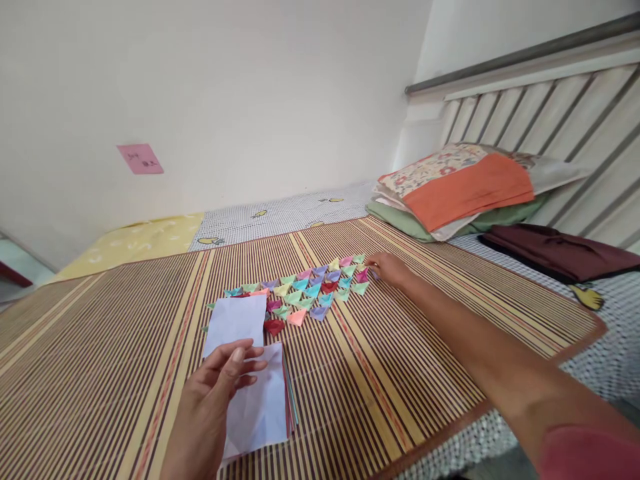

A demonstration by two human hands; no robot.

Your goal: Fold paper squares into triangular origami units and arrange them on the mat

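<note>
Rows of small folded paper triangles in many colours [329, 287] lie on a striped bamboo mat [400, 373]. At the right end of the rows, my right hand [389, 268] has its fingers pinched beside the last pieces; a bit of purple paper shows under it, and what the fingertips hold is too small to tell. My left hand [215, 393] hovers over white sheets, fingers apart and holding nothing. One white sheet [240, 320] covers part of the left triangles. Below it sits a paper stack [260, 407] with coloured edges.
Folded pillows with an orange band [470, 190] and a maroon cloth [560, 252] are at the right by the slatted headboard [545, 127]. A pink note [141, 159] is stuck to the wall. Yellow fabric [145, 240] borders the mat at the back left.
</note>
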